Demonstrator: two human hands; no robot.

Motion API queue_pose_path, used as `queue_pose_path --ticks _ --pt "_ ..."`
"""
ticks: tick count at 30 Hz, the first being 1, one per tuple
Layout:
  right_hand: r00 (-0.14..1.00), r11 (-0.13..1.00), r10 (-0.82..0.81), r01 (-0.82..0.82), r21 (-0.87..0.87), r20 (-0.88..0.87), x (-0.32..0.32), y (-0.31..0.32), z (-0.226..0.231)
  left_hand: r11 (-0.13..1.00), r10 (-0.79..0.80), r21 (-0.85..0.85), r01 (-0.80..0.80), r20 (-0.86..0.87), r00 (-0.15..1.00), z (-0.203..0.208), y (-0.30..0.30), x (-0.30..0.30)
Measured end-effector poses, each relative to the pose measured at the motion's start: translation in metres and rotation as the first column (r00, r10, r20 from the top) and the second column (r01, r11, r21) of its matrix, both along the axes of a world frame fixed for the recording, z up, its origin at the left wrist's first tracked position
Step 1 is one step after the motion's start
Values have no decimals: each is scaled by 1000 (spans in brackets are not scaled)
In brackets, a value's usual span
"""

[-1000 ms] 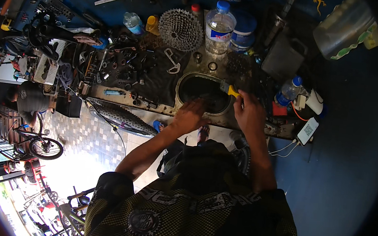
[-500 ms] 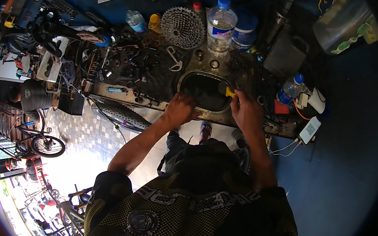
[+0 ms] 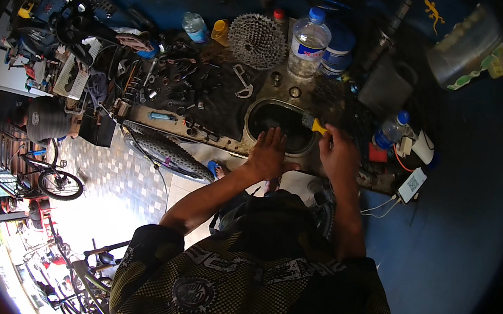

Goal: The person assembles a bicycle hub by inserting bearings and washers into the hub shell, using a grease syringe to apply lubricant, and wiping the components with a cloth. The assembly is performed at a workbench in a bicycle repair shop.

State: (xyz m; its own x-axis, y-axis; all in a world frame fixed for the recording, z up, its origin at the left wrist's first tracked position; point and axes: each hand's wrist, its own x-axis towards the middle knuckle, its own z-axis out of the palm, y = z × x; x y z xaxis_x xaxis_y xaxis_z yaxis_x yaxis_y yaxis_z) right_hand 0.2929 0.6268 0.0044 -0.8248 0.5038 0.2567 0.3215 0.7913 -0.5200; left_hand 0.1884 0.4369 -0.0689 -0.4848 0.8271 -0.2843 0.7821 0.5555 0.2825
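In the head view, the right hand [image 3: 340, 147] has its fingers closed around the yellow handle of a brush [image 3: 320, 128], whose bristle end points left over the right side of a basin [image 3: 247, 118]. The basin is set in the stained surface [image 3: 281, 88] and is dark inside. The left hand [image 3: 267, 156] is flat, fingers straight and holding nothing, over the basin's near rim; whether it touches the rim I cannot tell.

Behind the basin are a metal ring [image 3: 295, 92], a large bottle [image 3: 308, 47] with a blue cap, and a stack of toothed gear rings [image 3: 257, 41] leaning upright. A dark cloth [image 3: 226, 114] with small tools and parts lies to the left. A smaller bottle [image 3: 390, 132] with a blue cap is to the right, near a white device [image 3: 412, 184] with a cord. A tyre [image 3: 168, 153] shows below the surface's near edge.
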Motion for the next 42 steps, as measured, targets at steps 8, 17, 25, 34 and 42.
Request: queue_pose_path --ticks 8,17,25,34,42 --pt "999 1000 15 -16 -20 -30 -10 -3 7 980 169 126 -153 -124 978 -27 19 -23" --pt "999 1000 -16 17 18 -48 -8 2 3 986 141 84 -144 33 989 -20 48 -22" --pt "999 998 -18 20 60 -27 -8 2 11 974 -37 221 49 -60 998 -26 9 -10" --pt "998 1000 15 -13 -23 57 -15 -8 14 970 -79 206 130 -240 968 -24 -36 -16" --pt "998 1000 15 -13 -21 59 -16 -11 10 966 -163 173 191 -163 973 -26 -34 -27"
